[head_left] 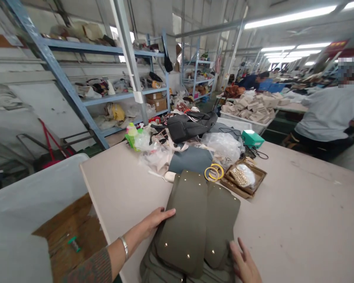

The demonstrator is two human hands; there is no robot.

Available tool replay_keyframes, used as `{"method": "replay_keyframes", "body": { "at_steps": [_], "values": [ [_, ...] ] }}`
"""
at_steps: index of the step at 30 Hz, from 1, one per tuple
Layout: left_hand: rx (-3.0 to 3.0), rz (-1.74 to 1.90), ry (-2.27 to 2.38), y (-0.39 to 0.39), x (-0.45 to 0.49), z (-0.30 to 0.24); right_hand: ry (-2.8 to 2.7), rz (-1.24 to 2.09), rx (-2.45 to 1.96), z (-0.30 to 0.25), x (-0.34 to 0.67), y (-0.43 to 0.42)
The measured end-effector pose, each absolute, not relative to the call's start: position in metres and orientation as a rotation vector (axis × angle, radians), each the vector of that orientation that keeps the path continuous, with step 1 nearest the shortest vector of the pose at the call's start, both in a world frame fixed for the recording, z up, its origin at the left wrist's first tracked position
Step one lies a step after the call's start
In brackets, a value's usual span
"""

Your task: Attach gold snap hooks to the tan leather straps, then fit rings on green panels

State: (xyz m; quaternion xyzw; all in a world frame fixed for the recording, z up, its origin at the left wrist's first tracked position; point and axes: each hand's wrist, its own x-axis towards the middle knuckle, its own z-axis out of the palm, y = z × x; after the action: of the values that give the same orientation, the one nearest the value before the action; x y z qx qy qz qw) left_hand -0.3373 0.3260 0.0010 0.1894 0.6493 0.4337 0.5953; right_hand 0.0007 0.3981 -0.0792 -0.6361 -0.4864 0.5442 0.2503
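A stack of olive-green bag panels [184,224] with small gold studs lies on the table in front of me. My left hand [161,218] holds the left edge of the top panel, its thumb on the upper face and its fingers hidden beneath. To the right, a second olive panel [221,220] lies partly under the first. Beside that panel's lower right edge is my right hand [244,261], fingers apart and somewhat blurred; it appears to hold nothing. More olive pieces spread out under both panels at the bottom of the view.
Beyond the panels are two yellow rings [214,172], a cardboard box with gold studs [246,179], a dark grey sheet [191,158], clear plastic bags [224,147], a black bag [191,125] and a green box [253,138]. A white bin [23,188] stands left; a person [327,114] sits right.
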Motion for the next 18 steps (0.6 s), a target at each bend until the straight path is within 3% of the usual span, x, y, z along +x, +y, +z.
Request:
{"method": "replay_keyframes", "body": {
  "at_steps": [11, 18],
  "values": [
    [0.342, 0.958, 1.357, 0.338, -0.336, -0.003, -1.222, 1.497, -1.978, -0.066, -0.020, 0.408],
    [0.382, 1.028, 1.255, 0.345, -0.331, -0.006, -1.210, 1.524, -1.847, -0.051, -0.027, 0.410]
  ]
}}
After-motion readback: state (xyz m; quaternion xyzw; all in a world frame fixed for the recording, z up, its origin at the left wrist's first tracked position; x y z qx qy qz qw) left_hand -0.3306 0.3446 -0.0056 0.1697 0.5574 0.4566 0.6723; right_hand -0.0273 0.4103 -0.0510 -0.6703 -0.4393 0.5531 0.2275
